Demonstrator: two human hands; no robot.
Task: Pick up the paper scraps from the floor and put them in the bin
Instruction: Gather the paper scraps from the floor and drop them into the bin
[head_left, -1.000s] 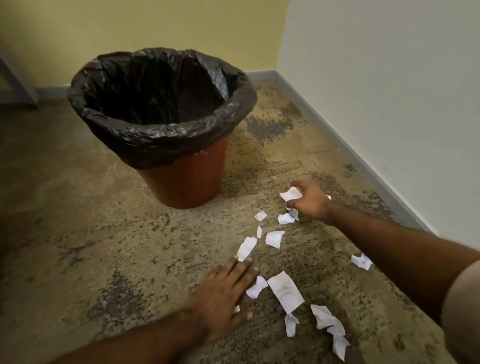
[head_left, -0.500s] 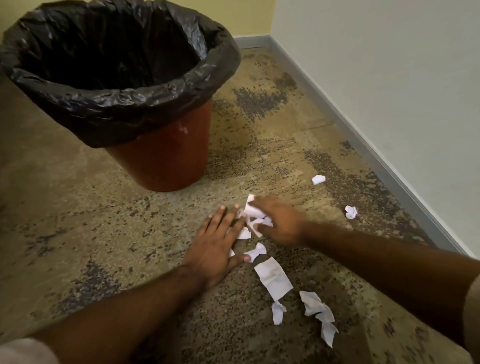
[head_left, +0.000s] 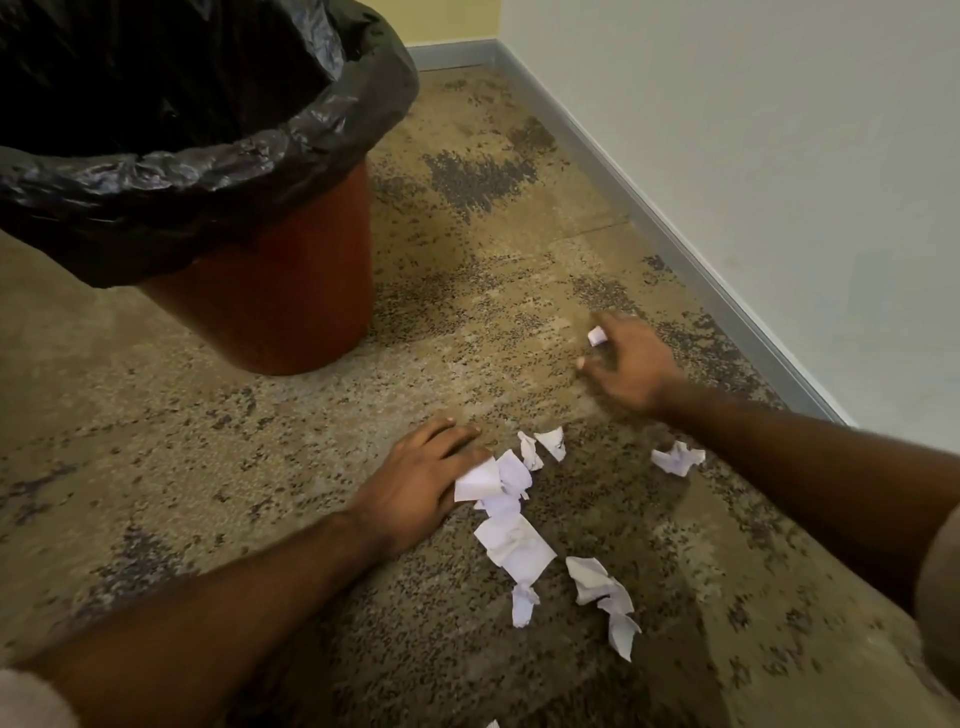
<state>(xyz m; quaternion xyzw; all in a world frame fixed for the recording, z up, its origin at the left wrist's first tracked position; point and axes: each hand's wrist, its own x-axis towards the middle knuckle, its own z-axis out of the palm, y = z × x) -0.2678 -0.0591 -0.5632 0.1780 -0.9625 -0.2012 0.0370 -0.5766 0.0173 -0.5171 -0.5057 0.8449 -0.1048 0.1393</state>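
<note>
Both hands are down at the floor (head_left: 156, 415). Left hand (head_left: 421, 483) lies flat, palm down, fingers straight and together, their tips resting against a heap of white scraps (head_left: 498, 480); it grasps nothing. Right hand (head_left: 626, 364) reaches farther out toward the wall (head_left: 779, 182), fingers spread and bent downward, with a small scrap (head_left: 596, 336) showing white at its fingertips; whether the fingers actually pinch that scrap or only touch it cannot be told, as the hand is blurred.

More paper lies loose on the floor. Just past the heap sit two little pieces (head_left: 543, 447). A crumpled piece (head_left: 678, 458) lies alone under the right forearm's line, apart from the rest. Nearer the person, a larger flat sheet (head_left: 514, 545) touches the heap's near edge, a small torn bit (head_left: 523, 603) lies just below it, and a string of crumpled bits (head_left: 602, 597) trails off beside it.

The bin (head_left: 280, 291), reddish-brown and upright, stands to the left beyond the hands, well apart from the scraps. A black liner (head_left: 208, 176) is folded over its rim. A grey skirting (head_left: 675, 244) runs along the foot of the wall.
</note>
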